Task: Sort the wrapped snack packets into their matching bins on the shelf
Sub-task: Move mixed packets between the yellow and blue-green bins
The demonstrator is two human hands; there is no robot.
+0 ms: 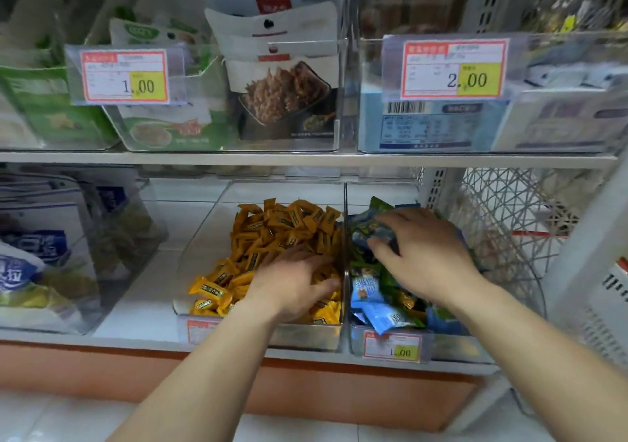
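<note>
Left hand (pixel 294 283): palm down among orange packets (pixel 272 234) in the left bin (pixel 306 336); fingertips buried, grip unclear.
Right hand (pixel 424 254): fingers spread, resting on blue-green packets (pixel 384 316) in the right bin (pixel 452 344).
Bins: touching, on the lower shelf (pixel 136 322).

The white lower shelf (pixel 136 305) carries three clear bins: a left bin (pixel 112 237) of blue-and-white bags (pixel 30 254), set apart; a middle bin (pixel 306 334) heaped with orange packets (pixel 272 234); and, touching it, a right bin (pixel 455 346) of blue and green packets (pixel 384 312). The upper shelf (pixel 238 159) holds price-tagged upper bins (pixel 334 135).
</note>
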